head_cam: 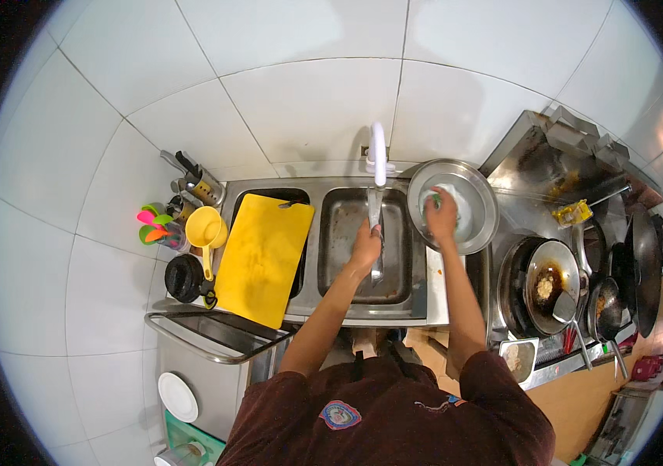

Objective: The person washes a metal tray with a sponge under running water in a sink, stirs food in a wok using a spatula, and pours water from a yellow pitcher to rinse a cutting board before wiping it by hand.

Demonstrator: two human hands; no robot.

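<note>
My left hand is over the right sink basin, directly below the white tap. It grips a long, shiny utensil, whose upper end meets the tap's stream. Glare and water hide its exact kind. My right hand reaches into a wide steel bowl at the sink's right edge. White suds lie inside, and the fingers close around something green, apparently a scouring pad, mostly covered by the hand.
A yellow cutting board lies across the left basin. Beside it are a yellow dipper and a steel utensil holder. On the right, a wok holding a spatula sits on the stove. A metal-railed cart stands lower left.
</note>
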